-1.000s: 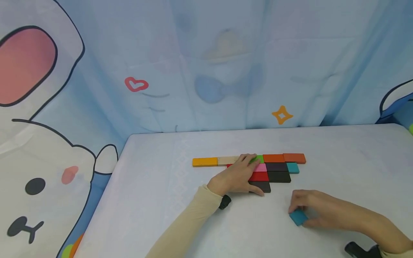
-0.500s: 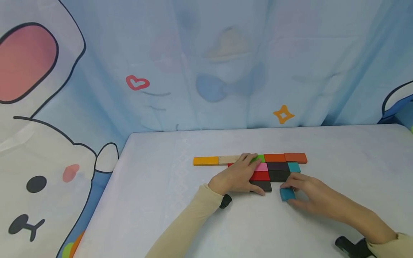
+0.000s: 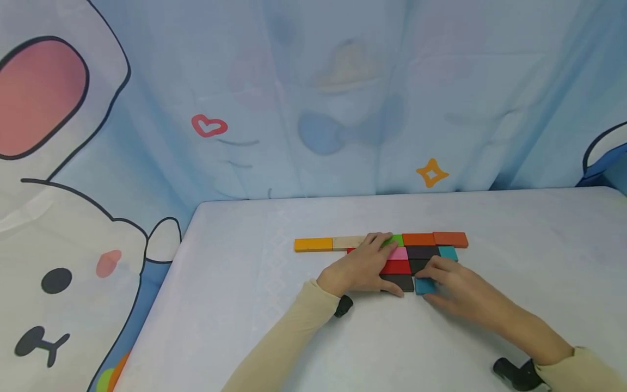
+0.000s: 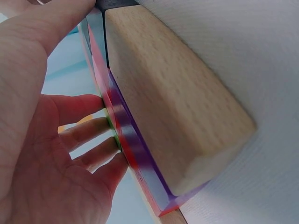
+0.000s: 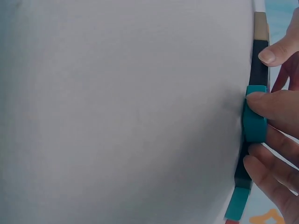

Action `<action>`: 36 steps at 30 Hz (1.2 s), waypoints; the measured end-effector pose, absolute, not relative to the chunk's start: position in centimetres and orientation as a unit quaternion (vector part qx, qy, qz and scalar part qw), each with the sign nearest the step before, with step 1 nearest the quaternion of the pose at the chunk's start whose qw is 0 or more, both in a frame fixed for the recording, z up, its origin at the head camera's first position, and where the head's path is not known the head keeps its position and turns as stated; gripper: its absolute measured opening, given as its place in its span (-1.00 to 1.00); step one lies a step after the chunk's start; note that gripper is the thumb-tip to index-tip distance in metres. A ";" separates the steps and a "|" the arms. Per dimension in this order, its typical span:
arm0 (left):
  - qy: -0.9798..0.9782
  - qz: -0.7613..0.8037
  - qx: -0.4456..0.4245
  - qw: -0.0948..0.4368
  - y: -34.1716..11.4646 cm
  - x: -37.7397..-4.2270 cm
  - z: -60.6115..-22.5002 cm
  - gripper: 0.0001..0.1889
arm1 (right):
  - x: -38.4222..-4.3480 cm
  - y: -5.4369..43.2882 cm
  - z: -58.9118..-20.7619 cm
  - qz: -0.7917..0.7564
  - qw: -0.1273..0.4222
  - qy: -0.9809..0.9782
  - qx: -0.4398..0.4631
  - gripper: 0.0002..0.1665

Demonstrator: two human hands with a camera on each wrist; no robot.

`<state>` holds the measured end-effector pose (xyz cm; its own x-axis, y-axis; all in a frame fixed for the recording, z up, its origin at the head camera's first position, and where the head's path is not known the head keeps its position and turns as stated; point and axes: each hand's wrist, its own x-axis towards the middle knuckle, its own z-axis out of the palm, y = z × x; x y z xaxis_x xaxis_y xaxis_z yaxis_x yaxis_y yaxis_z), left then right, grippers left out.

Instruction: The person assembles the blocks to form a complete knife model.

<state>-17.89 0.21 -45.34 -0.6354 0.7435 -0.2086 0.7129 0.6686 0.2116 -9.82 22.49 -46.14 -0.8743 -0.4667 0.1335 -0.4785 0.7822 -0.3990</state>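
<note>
My right hand [image 3: 462, 288] pinches a small teal-blue wooden block [image 3: 425, 286] between thumb and fingers. It lies on the table at the right end of the nearest row, beside a black block [image 3: 403, 282]. In the right wrist view my thumb is on the teal block [image 5: 254, 122]. My left hand [image 3: 360, 267] rests across the left part of the block rows with fingers spread, hiding several pieces. Its thumb lies at the black block and its fingertips reach a green block [image 3: 398, 239]. In the left wrist view a bare wood block [image 4: 182, 102] stands beside a purple one [image 4: 135, 135].
The back row runs from a yellow block [image 3: 313, 245] to orange blocks [image 3: 450, 239]. Another teal block [image 3: 448, 253] ends the second row. All lie on a white-covered table [image 3: 235, 305], with a blue patterned curtain [image 3: 294, 98] behind it.
My right hand has carried the teal block leftward and away from me, turning it square, to the end of the nearest row. The left hand has stayed in place.
</note>
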 end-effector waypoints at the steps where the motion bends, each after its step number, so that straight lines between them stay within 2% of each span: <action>1: 0.903 0.055 0.403 0.141 0.2 -17.9 -45.3 0.10 | -9.8 22.5 -46.2 0.213 0.014 -0.944 0.250 -0.57; 19: 0.903 0.052 0.403 0.140 -0.2 -17.8 -45.5 0.10 | -9.6 21.3 -46.8 0.230 0.066 -0.942 0.235 -0.61; 24: 0.904 0.051 0.400 0.140 -0.3 -17.8 -45.5 0.10 | -9.6 21.1 -46.7 0.227 0.063 -0.944 0.230 -0.61; 31: 0.905 0.057 0.397 0.142 -0.4 -17.9 -45.6 0.10 | -9.3 21.5 -46.6 0.205 0.087 -0.942 0.251 -0.50; 36: 0.896 0.075 0.424 0.108 -1.0 -17.4 -45.7 -0.03 | -9.1 22.2 -46.9 0.201 0.126 -0.933 0.271 -0.28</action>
<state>-17.40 -1.01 -45.68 -0.6170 0.7760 -0.1305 0.7434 0.6292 0.2268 -9.14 22.24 -46.90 -0.8213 -0.4550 0.3441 -0.5564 0.7722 -0.3069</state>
